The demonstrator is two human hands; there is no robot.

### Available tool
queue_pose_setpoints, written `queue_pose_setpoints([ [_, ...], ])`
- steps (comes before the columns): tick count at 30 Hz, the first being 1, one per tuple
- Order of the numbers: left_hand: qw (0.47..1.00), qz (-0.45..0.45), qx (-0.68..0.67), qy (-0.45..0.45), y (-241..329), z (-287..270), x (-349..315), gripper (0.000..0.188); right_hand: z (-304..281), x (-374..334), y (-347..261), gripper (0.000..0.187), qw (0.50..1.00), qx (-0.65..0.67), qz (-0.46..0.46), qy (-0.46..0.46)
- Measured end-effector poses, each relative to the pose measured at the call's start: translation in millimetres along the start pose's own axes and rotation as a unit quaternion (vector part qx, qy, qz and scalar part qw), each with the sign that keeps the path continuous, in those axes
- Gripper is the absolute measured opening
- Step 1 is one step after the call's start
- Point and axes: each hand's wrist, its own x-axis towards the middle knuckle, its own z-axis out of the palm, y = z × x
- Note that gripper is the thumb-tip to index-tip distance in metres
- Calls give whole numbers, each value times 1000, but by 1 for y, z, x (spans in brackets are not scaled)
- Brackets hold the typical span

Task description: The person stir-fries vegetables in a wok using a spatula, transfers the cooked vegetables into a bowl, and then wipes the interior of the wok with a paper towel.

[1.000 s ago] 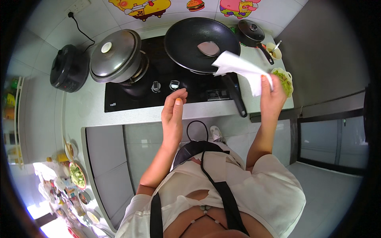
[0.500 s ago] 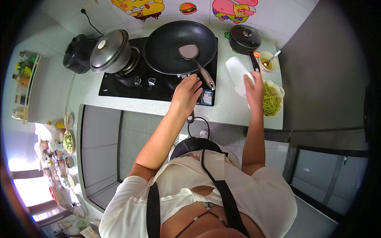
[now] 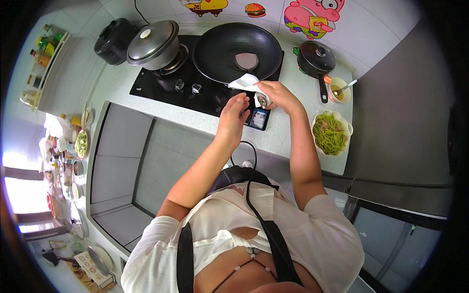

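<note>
A white cloth or paper towel hangs from my right hand, whose fingers are closed on it. It covers the middle of a spatula's handle, with the metallic handle end showing beside my fingers. The spatula's pale head rests inside the large black wok. My left hand is cupped at the front edge of the stove, just left of the cloth. Its fingers are bent and partly apart, with nothing visible in them. The wok's own handle is hidden in that area.
A lidded metal pot stands on the left burner of the black stove. On the right are a small lidded black pan, a cup with a spoon and a scalloped bowl of green beans. A dark cooker sits far left.
My right hand has swung left from the counter by the bean bowl to the spatula's handle, carrying the white cloth. My left hand stays near the stove's front. The view has shifted somewhat.
</note>
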Motion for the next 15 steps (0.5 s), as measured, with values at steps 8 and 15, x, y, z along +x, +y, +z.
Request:
queue_pose_setpoints([
  [8,987,-82,-131,-53,-4,15,24,29,-2,-68,7,32,984,-64,-159,35],
  [15,946,-243,-208,-50,-8,25,65,28,-32,-113,38,32,961,-15,-133,242],
])
